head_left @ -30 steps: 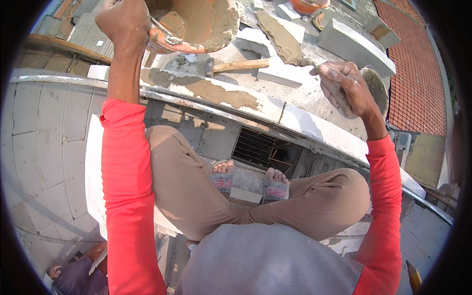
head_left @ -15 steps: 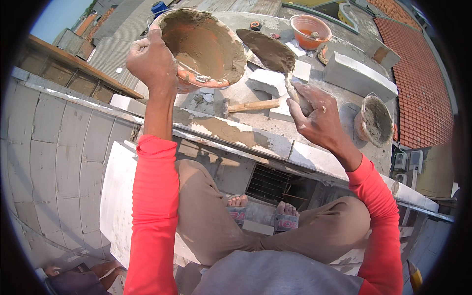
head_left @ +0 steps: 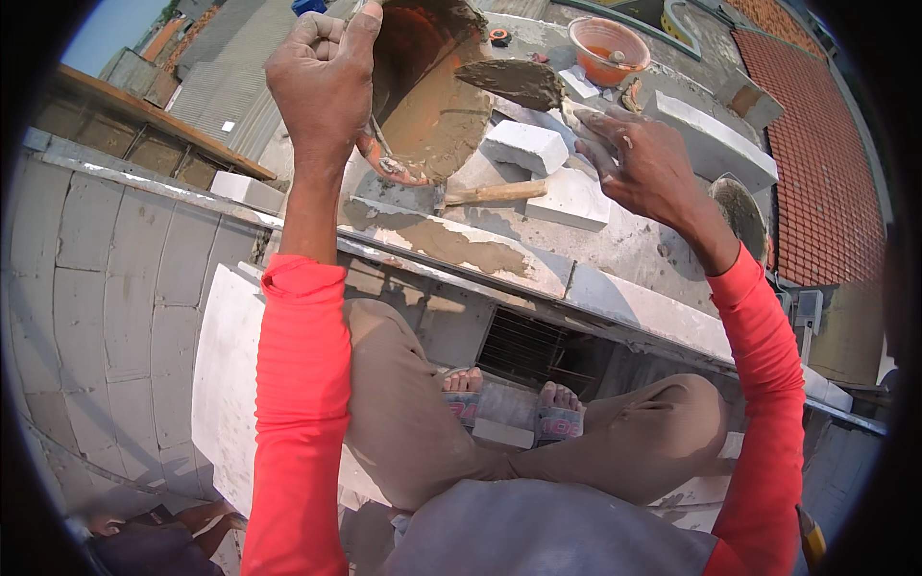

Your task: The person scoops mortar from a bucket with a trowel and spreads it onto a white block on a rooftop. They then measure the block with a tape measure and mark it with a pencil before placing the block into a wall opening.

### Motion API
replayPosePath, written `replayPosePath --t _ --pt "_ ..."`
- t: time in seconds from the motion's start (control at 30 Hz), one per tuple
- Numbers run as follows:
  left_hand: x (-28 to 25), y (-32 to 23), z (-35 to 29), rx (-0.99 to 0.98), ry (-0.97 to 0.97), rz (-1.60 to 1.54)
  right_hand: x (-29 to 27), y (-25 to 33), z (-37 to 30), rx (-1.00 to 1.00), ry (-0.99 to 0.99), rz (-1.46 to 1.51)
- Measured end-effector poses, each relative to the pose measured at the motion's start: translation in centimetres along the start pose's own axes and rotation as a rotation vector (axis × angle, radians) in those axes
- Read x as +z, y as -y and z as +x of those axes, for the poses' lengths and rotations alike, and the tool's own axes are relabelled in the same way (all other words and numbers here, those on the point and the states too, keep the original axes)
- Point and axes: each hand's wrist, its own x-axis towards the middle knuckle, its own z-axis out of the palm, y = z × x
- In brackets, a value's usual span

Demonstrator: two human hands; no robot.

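My left hand (head_left: 327, 82) is closed on the rim of an orange bucket (head_left: 437, 120) coated inside with wet mortar. The bucket is tipped so its mouth faces right and toward me, and its top runs out of the picture. My right hand (head_left: 642, 168) is closed round the mortar-caked handle of a trowel (head_left: 512, 83). The blade points left at the bucket's mouth, its face smeared with mortar; whether it touches the bucket I cannot tell. Below them lies a hammer (head_left: 495, 192) with a wooden handle, near a spread of mortar (head_left: 447, 240) on the wall top.
White block pieces (head_left: 526, 147) lie beyond the hammer, with a long block (head_left: 711, 139) to the right. Another orange bucket (head_left: 609, 53), a tape measure (head_left: 500, 37) and a mortar-crusted bucket (head_left: 738, 213) stand around. Below is a metal grate (head_left: 523, 346). Another person (head_left: 158, 547) is at lower left.
My left hand has tilted the bucket further onto its side. The trowel blade has turned more edge-on, and my right hand has moved slightly up and right.
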Motion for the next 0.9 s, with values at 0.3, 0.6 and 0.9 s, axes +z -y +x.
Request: replayPosePath --t 0.3,0.6,0.9 --pt "2.7 0.9 -2.8 0.335 0.037 -0.175 -2.9 0.1 2.6 0.355 0.771 0.747" --pt "-4.6 10.2 1.3 0.537 -0.052 0.465 2.8 3.4 -10.6 -0.117 0.344 0.2" --pt "-4.1 7.4 1.7 0.225 -0.209 0.169 6.4 1.6 -9.2 -0.04 0.423 0.347"
